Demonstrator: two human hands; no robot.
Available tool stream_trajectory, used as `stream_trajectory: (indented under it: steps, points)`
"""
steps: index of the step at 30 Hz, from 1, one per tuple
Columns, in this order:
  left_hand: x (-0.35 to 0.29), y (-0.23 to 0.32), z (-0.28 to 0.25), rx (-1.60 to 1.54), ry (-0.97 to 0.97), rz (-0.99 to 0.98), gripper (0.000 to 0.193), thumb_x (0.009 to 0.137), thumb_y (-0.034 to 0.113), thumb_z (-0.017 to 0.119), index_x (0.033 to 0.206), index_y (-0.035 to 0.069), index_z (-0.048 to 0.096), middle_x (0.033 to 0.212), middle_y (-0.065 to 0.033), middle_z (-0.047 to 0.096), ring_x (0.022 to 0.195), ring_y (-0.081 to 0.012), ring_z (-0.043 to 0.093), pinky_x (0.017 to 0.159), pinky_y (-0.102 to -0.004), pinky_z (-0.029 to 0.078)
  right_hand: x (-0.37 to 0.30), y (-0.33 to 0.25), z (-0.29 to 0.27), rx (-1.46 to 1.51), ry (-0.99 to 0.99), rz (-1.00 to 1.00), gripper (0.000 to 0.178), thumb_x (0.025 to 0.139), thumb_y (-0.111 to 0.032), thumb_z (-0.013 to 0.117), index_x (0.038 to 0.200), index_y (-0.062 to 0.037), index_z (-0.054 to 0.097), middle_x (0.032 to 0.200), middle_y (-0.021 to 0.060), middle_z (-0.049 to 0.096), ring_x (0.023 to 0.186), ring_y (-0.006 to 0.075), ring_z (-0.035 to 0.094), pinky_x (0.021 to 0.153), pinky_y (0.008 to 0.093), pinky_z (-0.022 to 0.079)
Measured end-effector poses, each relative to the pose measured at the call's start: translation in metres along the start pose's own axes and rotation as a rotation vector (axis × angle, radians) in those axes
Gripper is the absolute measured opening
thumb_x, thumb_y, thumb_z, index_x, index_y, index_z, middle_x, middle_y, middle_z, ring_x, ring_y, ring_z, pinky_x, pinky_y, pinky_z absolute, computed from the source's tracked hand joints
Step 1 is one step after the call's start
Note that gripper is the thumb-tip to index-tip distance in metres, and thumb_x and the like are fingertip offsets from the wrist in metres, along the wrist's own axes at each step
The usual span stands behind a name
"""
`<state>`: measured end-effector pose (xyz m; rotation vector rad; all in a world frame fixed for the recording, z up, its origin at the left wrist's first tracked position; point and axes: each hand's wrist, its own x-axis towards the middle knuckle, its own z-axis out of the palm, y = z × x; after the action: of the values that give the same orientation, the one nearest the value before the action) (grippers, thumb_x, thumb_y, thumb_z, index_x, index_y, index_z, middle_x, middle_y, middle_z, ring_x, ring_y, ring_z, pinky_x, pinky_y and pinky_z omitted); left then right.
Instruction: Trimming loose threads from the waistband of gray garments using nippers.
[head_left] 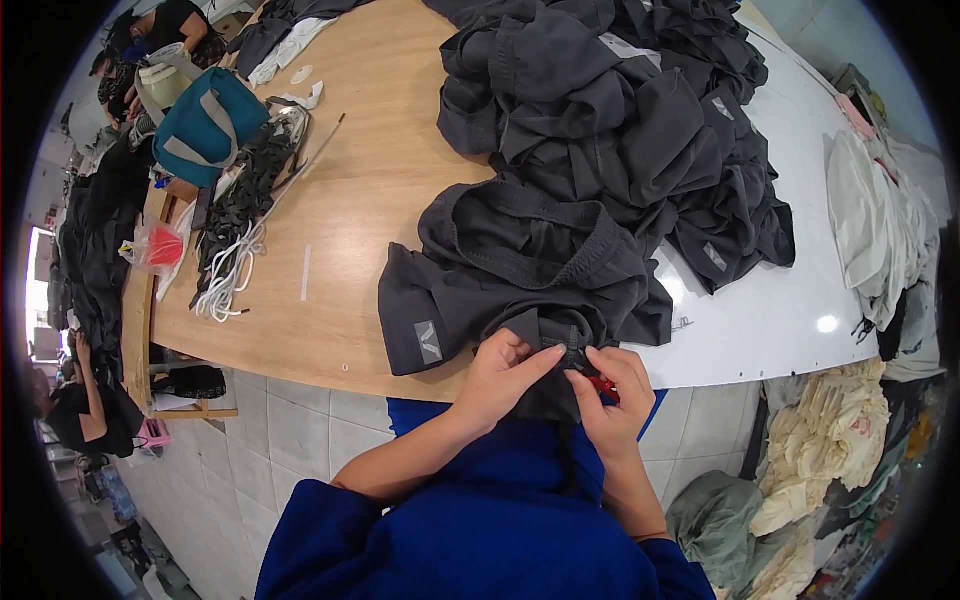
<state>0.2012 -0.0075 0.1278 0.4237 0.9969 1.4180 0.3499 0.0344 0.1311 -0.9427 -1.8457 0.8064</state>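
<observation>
Dark grey shorts (520,290) with a gathered elastic waistband lie in front of me at the table's near edge, one leg bearing a pale reflective patch. My left hand (505,375) is closed on a fold of the cloth, thumb pressed near a seam. Close beside it, my right hand (617,395) pinches the same part between thumb and fingers. A small red-handled tool (603,387) shows within the right hand; its kind is mostly hidden by the fingers. Some of the cloth hangs over the edge toward my lap.
More dark grey shorts (610,130) are heaped behind, across the wooden and white tabletops. White cords (232,275), black straps (245,195) and a teal bag (210,125) lie at left. Piled cream cloth (825,440) and pale garments (870,230) stand right. People work at far left.
</observation>
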Motion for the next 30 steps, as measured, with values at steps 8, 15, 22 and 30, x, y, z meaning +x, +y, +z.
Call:
stream_trajectory:
  steps: [8,15,22,30]
  points:
    - [0.001,-0.002,-0.003,0.004,0.001,0.007,0.018,0.087,0.002,0.061,0.104,0.0,0.057,0.102,-0.0057,0.063,0.093,-0.0094,0.058,0.082,-0.0231,0.046,0.001,0.0,0.003,-0.048,0.023,-0.04,0.029,0.067,0.003,0.075,0.094,0.0011,0.066,0.088,0.0118,0.061,0.069,0.0163,0.059,0.06,0.0221,0.047]
    - [0.0,-0.002,-0.003,0.008,-0.003,0.0,0.018,0.087,0.003,0.061,0.105,0.0,0.057,0.103,-0.0059,0.063,0.095,-0.0095,0.058,0.084,-0.0237,0.046,-0.002,0.004,0.002,-0.06,0.017,-0.039,0.022,0.068,0.004,0.074,0.089,0.0023,0.067,0.085,0.0115,0.062,0.069,0.0152,0.059,0.059,0.0219,0.046]
    - [-0.001,-0.002,-0.004,-0.024,0.004,-0.014,0.018,0.089,0.006,0.059,0.105,0.001,0.057,0.103,-0.0058,0.063,0.093,-0.009,0.058,0.083,-0.0235,0.046,0.009,-0.011,0.002,0.047,0.029,0.072,0.025,0.067,0.004,0.074,0.09,0.0016,0.066,0.078,0.0073,0.058,0.059,0.0114,0.051,0.052,0.0206,0.04]
    - [-0.021,-0.016,-0.033,0.339,-0.109,-0.071,0.016,0.092,0.014,0.056,0.102,0.001,0.058,0.095,-0.004,0.063,0.088,-0.01,0.057,0.079,-0.0222,0.043,0.002,0.018,-0.012,0.06,-0.195,0.164,0.014,0.072,0.005,0.069,0.083,0.0017,0.061,0.076,0.0034,0.05,0.06,0.0089,0.043,0.052,0.0207,0.033]
